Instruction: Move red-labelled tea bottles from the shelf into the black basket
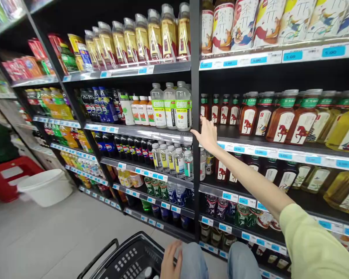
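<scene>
My right hand (207, 133) reaches to the shelf beside the black upright post (195, 116), with thumb and fingers apart. Its fingertips are at the leftmost small dark-red tea bottle (204, 101); whether they touch it I cannot tell. Left of the post stand clear bottles with green-and-white labels (182, 108). To the right are larger tea bottles with green caps and horse labels (304, 120). My left hand (171, 260) is low beside my knee and the black shopping basket (128, 252), its fingers loosely extended. A few bottle tops (148, 272) show inside the basket.
Price tags line the shelf edges (261, 152). Gold-coloured bottles (154, 37) fill the upper shelf, and small clear bottles (178, 161) stand lower. On the floor at left are a white tub (46, 186) and a red stool (11, 174), with part of a person in dark clothing behind.
</scene>
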